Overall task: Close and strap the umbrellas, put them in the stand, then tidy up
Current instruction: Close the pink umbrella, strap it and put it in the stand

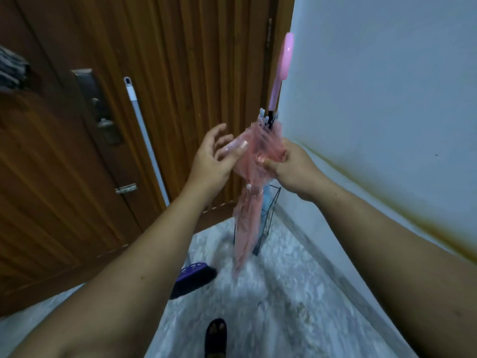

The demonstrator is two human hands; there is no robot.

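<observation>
A folded pink see-through umbrella (247, 210) hangs upright in front of me, its pink handle (282, 60) pointing up and its tip near the floor. My right hand (289, 166) grips the gathered canopy just below the handle. My left hand (215, 156) pinches the umbrella's clear pink strap (236, 144) between thumb and forefinger, other fingers spread. Behind the umbrella, a black wire umbrella stand (272, 210) sits in the corner with a light blue umbrella (265, 200) inside it.
A brown wooden door (160, 73) with a metal lock plate (96, 104) fills the left side. A white broom pole (144, 135) leans on it, its purple brush head (193, 279) on the marble floor. A white wall (387, 86) runs along the right. A sandalled foot (216, 337) shows below.
</observation>
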